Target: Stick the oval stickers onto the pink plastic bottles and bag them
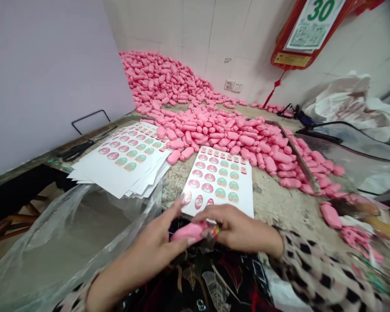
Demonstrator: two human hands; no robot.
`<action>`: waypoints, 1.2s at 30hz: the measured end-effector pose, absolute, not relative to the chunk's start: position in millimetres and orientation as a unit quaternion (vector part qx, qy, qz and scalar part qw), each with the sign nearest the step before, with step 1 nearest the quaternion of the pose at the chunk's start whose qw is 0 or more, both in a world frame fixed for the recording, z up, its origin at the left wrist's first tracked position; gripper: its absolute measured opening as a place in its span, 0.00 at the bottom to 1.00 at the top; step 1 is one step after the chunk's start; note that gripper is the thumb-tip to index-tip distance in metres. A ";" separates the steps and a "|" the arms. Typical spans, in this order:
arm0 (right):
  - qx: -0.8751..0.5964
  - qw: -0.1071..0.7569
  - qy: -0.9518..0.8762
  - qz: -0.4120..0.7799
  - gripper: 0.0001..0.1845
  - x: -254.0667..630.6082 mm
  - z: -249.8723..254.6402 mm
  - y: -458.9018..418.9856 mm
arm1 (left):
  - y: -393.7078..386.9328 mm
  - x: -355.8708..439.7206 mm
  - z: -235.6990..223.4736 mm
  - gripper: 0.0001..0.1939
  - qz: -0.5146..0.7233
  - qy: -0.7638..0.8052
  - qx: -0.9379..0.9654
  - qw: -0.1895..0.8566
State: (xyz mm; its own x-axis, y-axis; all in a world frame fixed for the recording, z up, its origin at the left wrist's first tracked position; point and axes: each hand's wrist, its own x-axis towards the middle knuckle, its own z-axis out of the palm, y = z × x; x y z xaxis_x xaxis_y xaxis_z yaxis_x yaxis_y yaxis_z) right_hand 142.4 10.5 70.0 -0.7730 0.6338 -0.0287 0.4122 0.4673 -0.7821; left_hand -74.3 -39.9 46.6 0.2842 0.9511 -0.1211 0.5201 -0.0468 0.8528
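Close in front of my body, a small pink plastic bottle [187,232] lies on its side between my hands. My left hand [157,238] is closed around one end of it, thumb along the near side. Fingers of my right hand [235,227] curl over its other end, and a small multicoloured thing, perhaps a ring, shows by those fingers. Just beyond my hands lies a white sheet of stickers [217,200], with pink ovals and green rounded labels in rows. My left fingertips reach over the sheet's near left corner.
A large heap of pink bottles [169,82] spreads over the table. To the left are stacked sticker sheets [117,169], black scissors [74,150] and a clear plastic bag [84,229]. On the right lie a wooden strip [299,160] and pink-handled scissors [357,238].
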 end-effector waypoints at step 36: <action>-0.648 0.096 -0.748 0.108 0.12 172.7 -14.1 15.4 | 0.8 -24.7 -2.6 0.20 0.132 0.454 0.839 0.268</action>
